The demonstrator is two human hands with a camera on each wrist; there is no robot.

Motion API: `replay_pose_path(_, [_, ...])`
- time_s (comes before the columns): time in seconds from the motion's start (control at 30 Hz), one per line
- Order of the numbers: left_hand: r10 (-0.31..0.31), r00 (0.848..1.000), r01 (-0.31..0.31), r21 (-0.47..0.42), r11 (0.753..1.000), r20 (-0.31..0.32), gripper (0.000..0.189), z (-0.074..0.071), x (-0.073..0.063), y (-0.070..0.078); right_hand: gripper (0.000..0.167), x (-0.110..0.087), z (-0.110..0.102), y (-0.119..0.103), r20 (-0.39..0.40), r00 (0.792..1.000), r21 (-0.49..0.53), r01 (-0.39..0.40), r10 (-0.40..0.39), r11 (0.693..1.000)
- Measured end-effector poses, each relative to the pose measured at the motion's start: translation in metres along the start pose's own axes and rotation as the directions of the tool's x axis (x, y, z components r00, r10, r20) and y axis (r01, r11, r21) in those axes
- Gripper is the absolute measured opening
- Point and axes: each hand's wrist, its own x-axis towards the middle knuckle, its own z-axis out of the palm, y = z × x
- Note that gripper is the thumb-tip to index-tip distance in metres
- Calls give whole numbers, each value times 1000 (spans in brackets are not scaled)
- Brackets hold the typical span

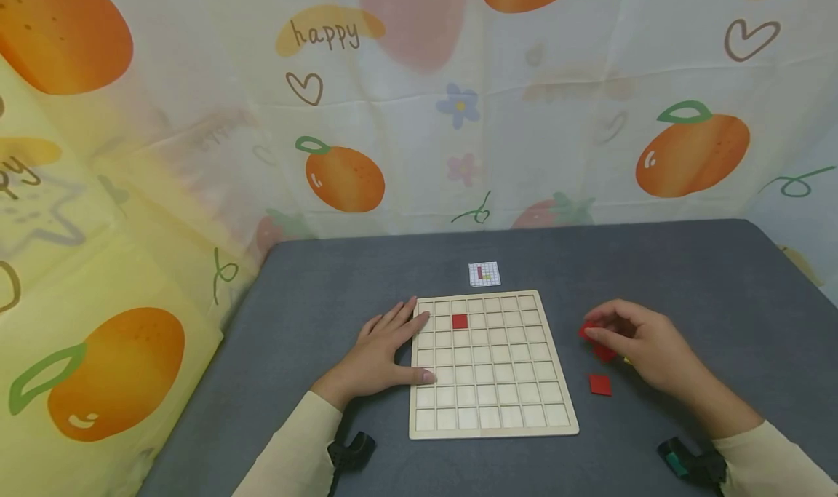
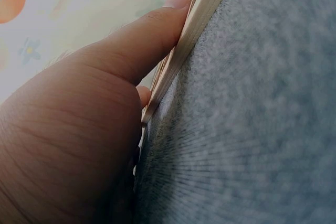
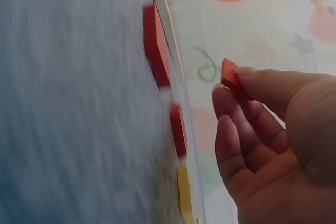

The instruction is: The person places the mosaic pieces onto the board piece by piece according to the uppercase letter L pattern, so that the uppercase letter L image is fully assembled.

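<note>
A wooden grid board (image 1: pixel 491 396) lies on the grey table. One red square tile (image 1: pixel 460 321) sits in a cell near its top. My left hand (image 1: pixel 376 355) rests along the board's left edge, fingers spread and thumb over the rim; the left wrist view shows that thumb (image 2: pixel 149 35) touching the edge. To the right of the board, my right hand (image 1: pixel 655 348) pinches a red tile (image 3: pixel 229 74) between thumb and fingertips, raised off the table. Beneath and beside this hand lie more red tiles (image 1: pixel 600 385) and a yellow piece (image 3: pixel 185 192), partly hidden in the head view.
Behind the board lies a small white card (image 1: pixel 484 273) printed with a grid and coloured cells. The grey table (image 1: pixel 314 286) ends at a fruit-patterned cloth (image 1: pixel 406 118) behind it. A similar cloth hangs on the left.
</note>
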Motion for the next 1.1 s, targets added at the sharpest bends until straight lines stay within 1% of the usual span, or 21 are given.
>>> replay_pose_path(0.2, [4, 1000, -4, -8, 1000, -1, 107, 0, 0, -1, 14, 1, 17, -13, 1, 996, 56, 90, -91, 994])
replay_pose_path(0.4, [-1, 1000, 1, -4, 1000, 3, 108, 0, 0, 0, 14, 5, 34, -28, 41, 990, 82, 130, -134, 988])
replay_pose_path(0.53, [2, 1000, -2, -6, 1000, 2, 107, 0, 0, 0, 18, 9, 44, -37, 47, 982, 115, 174, -181, 978])
replay_pose_path(0.93, [14, 1000, -14, -8, 1000, -6, 107, 1, 0, -2, 17, 31, 70, -60, 94, 979, 162, 167, -183, 973])
replay_pose_path(1.1, [9, 1000, -9, 0, 1000, -5, 107, 1, 0, -1, 16, 41, 80, -67, 118, 976, 172, 160, -181, 972])
